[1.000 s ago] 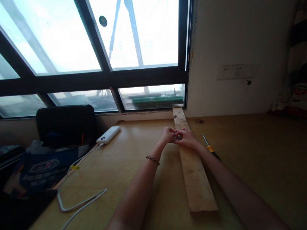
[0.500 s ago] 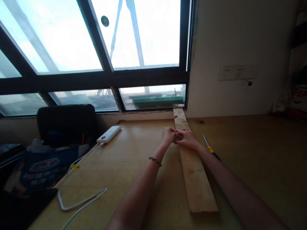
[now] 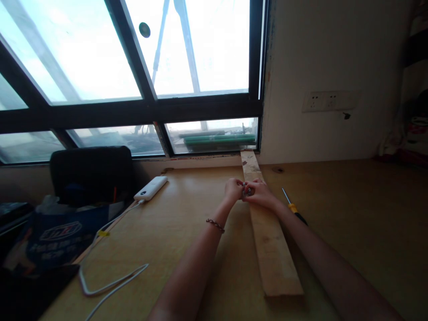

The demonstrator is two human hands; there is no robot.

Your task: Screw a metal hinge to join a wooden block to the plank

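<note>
Both my hands meet over a long wooden board [image 3: 276,249] that lies lengthwise on the table. My left hand [image 3: 234,189] is closed, its fingertips pinched at a small shiny metal piece [image 3: 248,191]. From the other side my right hand [image 3: 262,192] also closes its fingers around this piece, resting on or just above the board. The fingers cover most of the piece, so its kind cannot be made out. A screwdriver [image 3: 293,208] with a yellow and black handle lies on the table to the right of my right forearm.
A white power bank [image 3: 151,188] with a white cable [image 3: 113,280] lies on the table [image 3: 187,214] at left. Beyond the left edge stand a black chair [image 3: 92,174] and a blue bag [image 3: 60,240]. The window [image 3: 200,102] and a wall socket [image 3: 331,101] are behind.
The view has shifted very slightly. My hands stay at the same spot over the board, with only a tiny change in the fingers around the metal piece.
</note>
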